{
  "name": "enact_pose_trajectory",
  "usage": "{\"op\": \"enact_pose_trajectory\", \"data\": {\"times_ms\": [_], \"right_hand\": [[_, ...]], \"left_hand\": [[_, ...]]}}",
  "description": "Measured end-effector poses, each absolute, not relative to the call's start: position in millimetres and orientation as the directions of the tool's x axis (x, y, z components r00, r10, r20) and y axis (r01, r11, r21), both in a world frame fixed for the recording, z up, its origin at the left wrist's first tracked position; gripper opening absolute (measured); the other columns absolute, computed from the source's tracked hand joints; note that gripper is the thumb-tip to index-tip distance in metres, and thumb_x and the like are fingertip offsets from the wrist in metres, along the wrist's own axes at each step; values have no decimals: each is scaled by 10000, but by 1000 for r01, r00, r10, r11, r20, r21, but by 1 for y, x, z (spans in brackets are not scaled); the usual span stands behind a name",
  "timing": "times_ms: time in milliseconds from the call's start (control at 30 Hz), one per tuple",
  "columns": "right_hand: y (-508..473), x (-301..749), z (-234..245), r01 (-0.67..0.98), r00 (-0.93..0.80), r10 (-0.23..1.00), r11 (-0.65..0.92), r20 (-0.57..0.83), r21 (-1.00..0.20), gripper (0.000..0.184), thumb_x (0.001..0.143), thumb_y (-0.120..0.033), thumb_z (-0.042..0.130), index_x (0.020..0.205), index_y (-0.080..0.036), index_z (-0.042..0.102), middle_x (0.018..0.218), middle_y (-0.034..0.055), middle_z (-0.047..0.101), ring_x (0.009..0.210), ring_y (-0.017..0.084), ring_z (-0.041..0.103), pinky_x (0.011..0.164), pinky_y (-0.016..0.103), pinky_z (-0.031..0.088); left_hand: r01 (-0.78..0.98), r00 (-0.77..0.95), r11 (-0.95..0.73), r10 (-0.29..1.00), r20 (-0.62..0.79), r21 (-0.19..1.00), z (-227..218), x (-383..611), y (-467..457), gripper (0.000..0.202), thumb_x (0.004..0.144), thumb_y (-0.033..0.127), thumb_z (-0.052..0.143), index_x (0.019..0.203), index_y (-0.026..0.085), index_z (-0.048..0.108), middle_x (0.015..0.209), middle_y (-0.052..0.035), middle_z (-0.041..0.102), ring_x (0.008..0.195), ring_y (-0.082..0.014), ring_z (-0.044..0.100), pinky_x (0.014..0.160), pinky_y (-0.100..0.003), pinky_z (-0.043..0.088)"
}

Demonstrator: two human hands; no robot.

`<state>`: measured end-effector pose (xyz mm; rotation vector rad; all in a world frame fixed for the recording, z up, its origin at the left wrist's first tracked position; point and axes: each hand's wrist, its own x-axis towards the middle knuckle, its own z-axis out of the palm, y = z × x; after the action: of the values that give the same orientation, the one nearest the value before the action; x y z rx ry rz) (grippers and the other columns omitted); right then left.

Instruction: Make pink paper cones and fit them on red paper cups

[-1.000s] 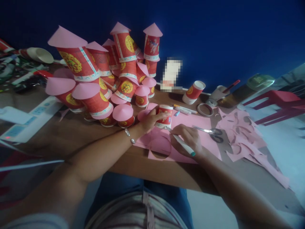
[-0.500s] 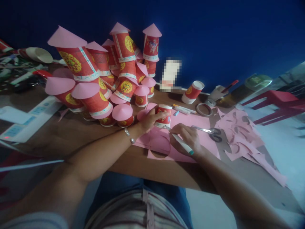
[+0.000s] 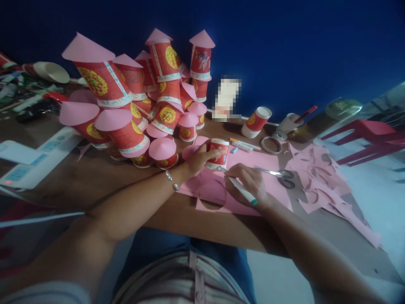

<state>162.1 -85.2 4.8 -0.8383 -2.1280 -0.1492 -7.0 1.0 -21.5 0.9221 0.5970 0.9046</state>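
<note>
A red and white paper cup [image 3: 221, 158] is gripped by my left hand [image 3: 200, 159], its fingers curled over the side. My right hand [image 3: 247, 181] is closed around a white marker pen [image 3: 243, 191] with a green end; the pen's tip reaches the cup's lower white band. Beneath both hands lies a sheet of pink paper [image 3: 268, 162] with round cut-outs. Scissors [image 3: 275, 172] rest on the sheet just right of my right hand. Behind the cup are several more pens [image 3: 243, 145].
Stacked red cups with pink paper cones [image 3: 122, 131] crowd the left and middle back. A roll of tape [image 3: 271, 145], another red cup [image 3: 257, 122] and a cup holding a red pen [image 3: 289, 123] stand behind. Pink scraps [image 3: 322, 181] cover the right; a power strip [image 3: 41, 158] lies left.
</note>
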Motion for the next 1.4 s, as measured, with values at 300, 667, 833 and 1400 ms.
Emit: {"op": "enact_pose_trajectory", "data": {"times_ms": [300,667,833,1400], "right_hand": [[-84,162,5,621,-446,515,767,732,-161,161,877,-85,604,963,-219,587,751,8,673,602,135,634,544,245,479],[-83,162,2,614,-452,520,771,724,-171,147,896,-84,601,974,-208,587,773,21,677,634,142,642,570,251,494],[-82,162,3,612,-454,512,774,729,-162,142,919,-93,591,999,-210,586,791,23,675,655,142,646,578,250,500],[-83,164,3,640,-436,516,754,738,-149,181,893,-65,586,984,-219,564,756,12,653,627,141,626,555,251,477]], "left_hand": [[-388,506,288,860,-59,875,-21,-7,1,445,696,368,829,1016,178,586,870,-4,669,771,-142,641,701,-280,510],[-378,514,277,857,-49,884,-20,-7,1,435,696,364,823,1018,181,594,852,2,666,766,-138,632,710,-281,495],[-373,517,289,854,-60,882,-20,-7,1,450,677,360,842,1011,185,596,826,15,658,750,-130,622,693,-270,489],[-396,521,268,853,-25,878,-22,-8,2,424,708,322,819,1033,172,593,844,1,667,738,-136,632,668,-272,512]]}}
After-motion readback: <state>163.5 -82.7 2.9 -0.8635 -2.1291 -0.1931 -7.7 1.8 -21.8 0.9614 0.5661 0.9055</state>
